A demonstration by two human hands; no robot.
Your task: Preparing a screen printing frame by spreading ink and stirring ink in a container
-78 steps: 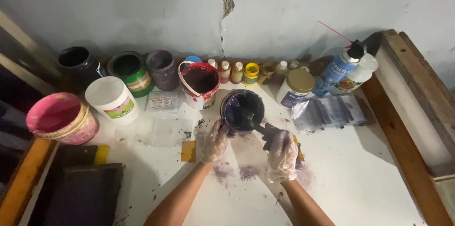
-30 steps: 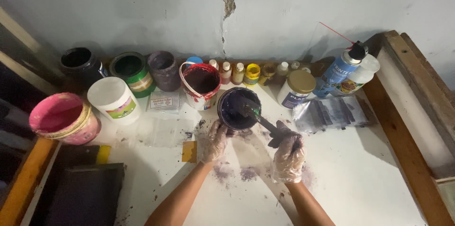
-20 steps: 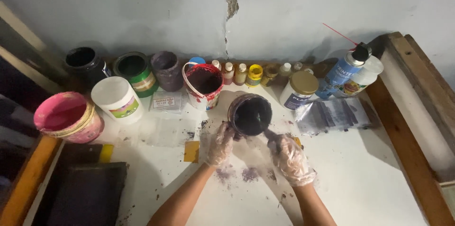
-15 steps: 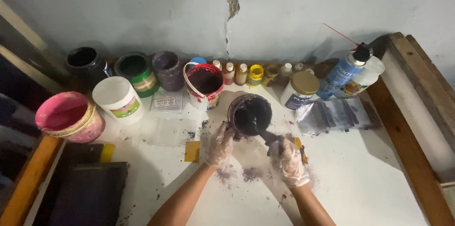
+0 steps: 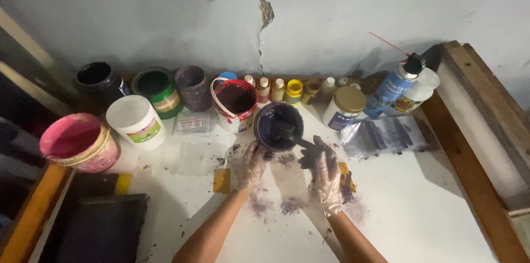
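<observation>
Head view shows a white paint-stained table (image 5: pixel 430 208); near its back wall stands a round tub of dark purple paint (image 5: pixel 277 125). Left gloved hand (image 5: pixel 253 159) grips the tub's near side. Right gloved hand (image 5: pixel 324 170), just right of the tub, grasps a dark stirring stick (image 5: pixel 293 138) dipped inside.

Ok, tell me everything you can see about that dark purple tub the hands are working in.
The tub is a round, open container, plastic by its look, coated inside with dark purple paint. It sits tilted towards the person on the white table, in front of the row of pots. The gloved left hand touches its near rim; the gloved right hand holds a dark stirring tool dipped into it.
</observation>
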